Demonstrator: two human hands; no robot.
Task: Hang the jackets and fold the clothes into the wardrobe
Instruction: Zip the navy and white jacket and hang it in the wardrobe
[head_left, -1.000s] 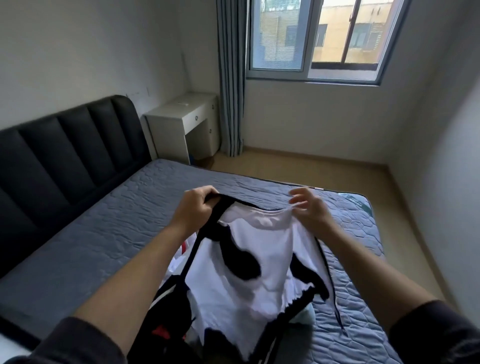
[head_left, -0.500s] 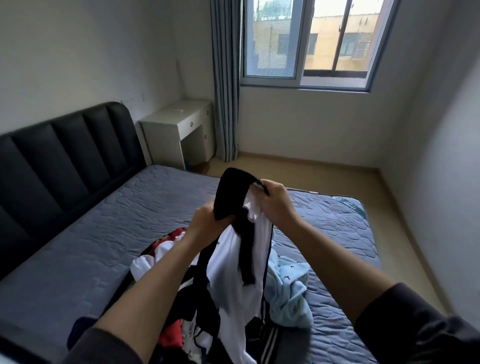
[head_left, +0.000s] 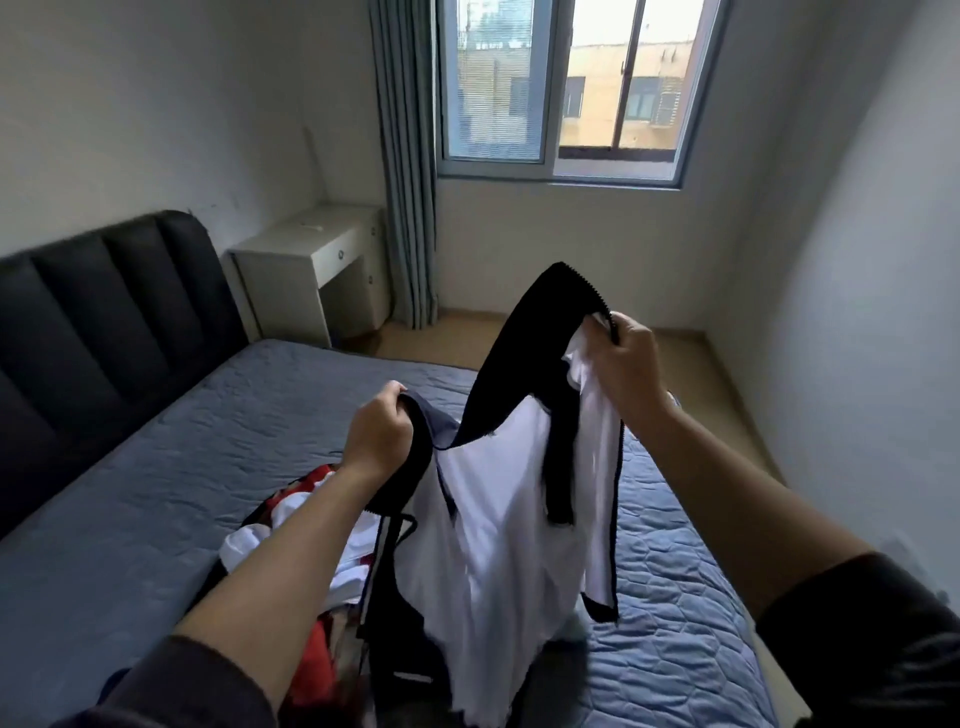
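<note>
I hold a white jacket with black collar and zip trim (head_left: 498, 519) in the air above the bed. My left hand (head_left: 382, 434) grips its black edge on the left, lower down. My right hand (head_left: 626, 371) grips the collar and zip edge higher up on the right. The black collar arches between the two hands and the white body hangs down to the mattress. Under my left forearm lies a pile of red, white and black clothes (head_left: 311, 525), partly hidden by the jacket and my arm.
The bed (head_left: 171, 467) has a grey-blue quilted mattress and a black padded headboard (head_left: 98, 332) on the left. A white bedside desk (head_left: 322, 270) stands in the far corner by a grey curtain (head_left: 405, 171). Wooden floor runs beyond the bed, below the window (head_left: 561, 88).
My hands, close together half a second ago, have drawn apart: the right rose up and right, the left dropped. The jacket has opened out between them. The camera has tilted up slightly.
</note>
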